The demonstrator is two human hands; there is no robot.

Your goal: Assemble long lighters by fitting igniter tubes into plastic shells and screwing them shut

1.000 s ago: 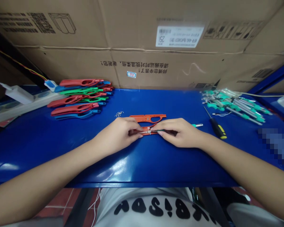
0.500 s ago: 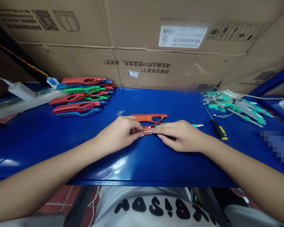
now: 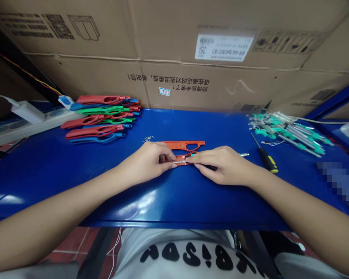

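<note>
Orange casing half (image 3: 179, 158) lies at the centre of the frame on the blue tabletop (image 3: 174, 205). Your left hand (image 3: 151, 161) pinches its left end; your right hand (image 3: 223, 166) bends over its right part, gripping what, I cannot quite tell.

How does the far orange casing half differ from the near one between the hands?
The far half shows its handle opening clearly; the near half is largely hidden by the left hand and right hand. Small white and dark parts lie over the near half, while the far half looks mostly bare. Both are orange and lie lengthwise across the view.
</note>
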